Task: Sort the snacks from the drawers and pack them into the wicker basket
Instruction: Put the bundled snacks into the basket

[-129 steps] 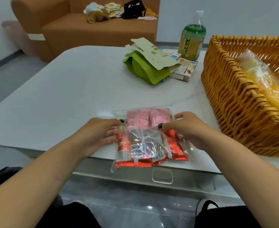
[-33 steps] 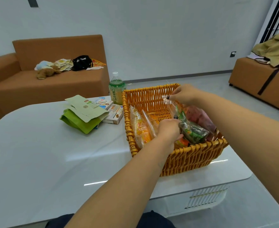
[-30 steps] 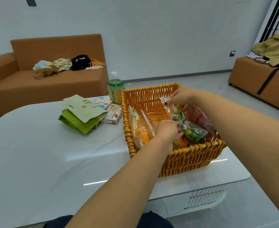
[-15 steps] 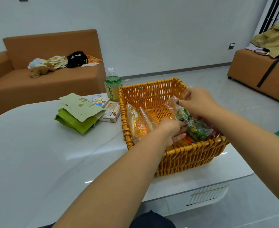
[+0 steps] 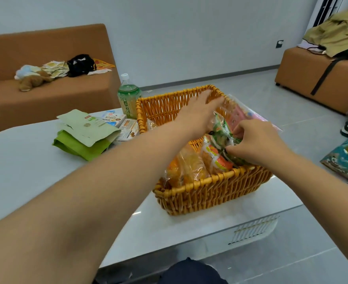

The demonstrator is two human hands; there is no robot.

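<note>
The orange wicker basket stands on the right part of the white table. Inside it stand orange snack bags, a red-and-orange packet, a clear bag of green snacks and a clear bag of pink packets against the right wall. My left hand reaches across the basket, its fingers stretched out over the top of the green snack bag near the far rim. The curled fingers of my right hand pinch the lower part of that green snack bag.
Left of the basket lie a green pouch, small snack boxes and a green tea bottle. A brown sofa is behind, an ottoman at right. A printed bag lies on the floor.
My left hand has moved from the basket's near side up to the far rim. My right hand has come down from the bag's top to its lower part.
</note>
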